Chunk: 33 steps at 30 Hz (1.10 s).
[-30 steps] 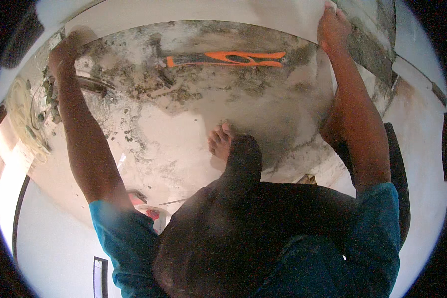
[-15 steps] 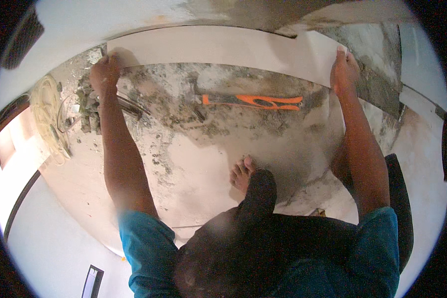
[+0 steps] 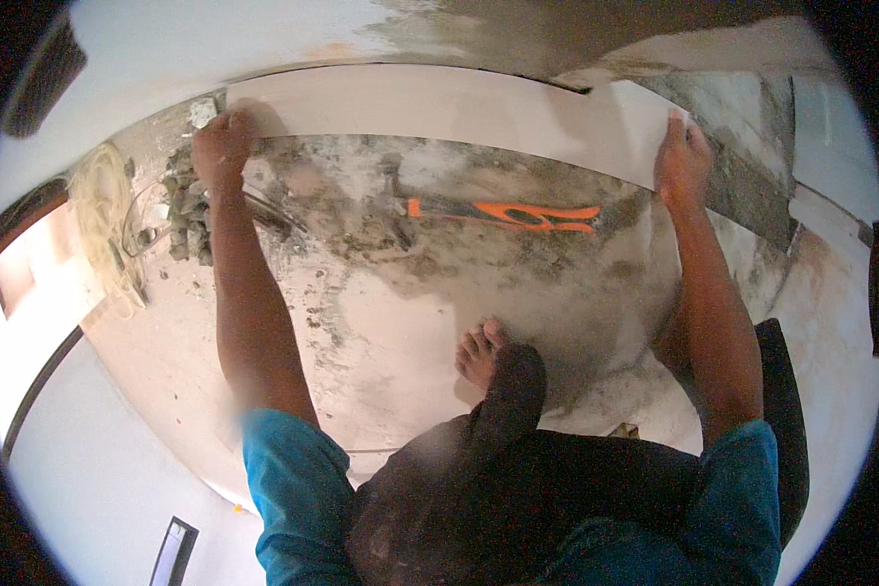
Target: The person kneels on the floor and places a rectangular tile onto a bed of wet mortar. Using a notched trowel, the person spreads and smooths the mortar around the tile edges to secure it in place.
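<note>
A long, pale tile strip [image 3: 410, 103] runs along the foot of the wall. Its left end is gripped by my left hand [image 3: 223, 151], the fingers closed round the edge. At the opposite end my right hand [image 3: 684, 161] is closed on the strip's edge, thumb pointing up toward the wall. Between my arms, a hammer [image 3: 503, 213] with an orange and black handle lies on the dirty floor, its head to the left. The strip's far edge is close to the wall; whether it touches cannot be made out.
Grey rubble [image 3: 188, 210] is heaped beside my left forearm, with a coil of pale cord [image 3: 107, 225] farther left. Wet grey mortar [image 3: 757, 186] covers the area past my right hand. My bare foot [image 3: 481, 354] rests on the dusty floor [image 3: 381, 322].
The whole view has shifted slightly, so the strip, hammer and hands appear a little lower. Both hands keep their hold at the strip's ends.
</note>
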### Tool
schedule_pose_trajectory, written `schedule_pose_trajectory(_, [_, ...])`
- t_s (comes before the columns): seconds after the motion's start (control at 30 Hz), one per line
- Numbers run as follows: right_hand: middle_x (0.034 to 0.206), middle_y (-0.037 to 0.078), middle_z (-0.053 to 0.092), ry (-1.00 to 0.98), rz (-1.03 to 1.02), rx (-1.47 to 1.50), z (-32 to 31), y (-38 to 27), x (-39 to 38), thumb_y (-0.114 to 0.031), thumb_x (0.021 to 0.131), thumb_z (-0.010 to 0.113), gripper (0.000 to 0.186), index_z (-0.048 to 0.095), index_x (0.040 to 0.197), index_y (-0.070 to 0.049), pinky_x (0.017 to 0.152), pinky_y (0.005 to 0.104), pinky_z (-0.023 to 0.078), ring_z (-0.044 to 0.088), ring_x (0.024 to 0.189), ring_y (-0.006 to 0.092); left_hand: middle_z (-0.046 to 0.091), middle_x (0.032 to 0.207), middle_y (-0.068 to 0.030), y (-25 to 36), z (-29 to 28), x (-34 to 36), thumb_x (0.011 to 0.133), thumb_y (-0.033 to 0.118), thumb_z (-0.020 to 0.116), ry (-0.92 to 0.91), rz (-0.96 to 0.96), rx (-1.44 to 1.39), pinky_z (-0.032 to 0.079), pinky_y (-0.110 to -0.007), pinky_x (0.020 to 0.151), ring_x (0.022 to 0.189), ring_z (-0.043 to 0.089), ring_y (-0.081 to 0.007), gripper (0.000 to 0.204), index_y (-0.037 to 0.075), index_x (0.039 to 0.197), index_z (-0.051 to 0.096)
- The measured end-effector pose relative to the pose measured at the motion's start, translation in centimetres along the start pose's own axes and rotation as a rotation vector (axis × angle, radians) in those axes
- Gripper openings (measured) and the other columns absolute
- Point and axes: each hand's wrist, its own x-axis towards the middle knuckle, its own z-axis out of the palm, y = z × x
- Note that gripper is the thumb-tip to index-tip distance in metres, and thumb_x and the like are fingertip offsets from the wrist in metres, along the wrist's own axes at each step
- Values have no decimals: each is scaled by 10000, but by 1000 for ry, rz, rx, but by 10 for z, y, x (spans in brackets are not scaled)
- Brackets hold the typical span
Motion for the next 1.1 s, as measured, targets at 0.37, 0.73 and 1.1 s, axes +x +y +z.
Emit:
schedule_pose_trajectory(0.37, [806,68,606,21,-125,150,6,22,9,-338,919,509,379,599,990,23,703,311,437,535,726,169,695,875,-52,-5,-10,-2,816,537,528,-127,-17,-139,491,-374,776,860,662,-214,470,175,1087,658])
schedule_pose_trajectory(0.73, [970,135,638,27,-100,104,4,9,2,-376,883,541,447,568,1113,7,773,372,468,606,898,229,680,943,-102,-32,15,21,832,553,472,-132,88,-52,486,-395,777,878,654,-262,508,162,1105,647])
schedule_pose_trajectory(1.1, [911,157,578,-651,194,59,-78,-49,0,-239,906,511,627,202,1408,-24,588,352,520,601,724,224,646,1072,-109,7,-26,-12,790,589,554,-306,-153,-602,459,-351,842,960,619,-233,674,54,1199,571])
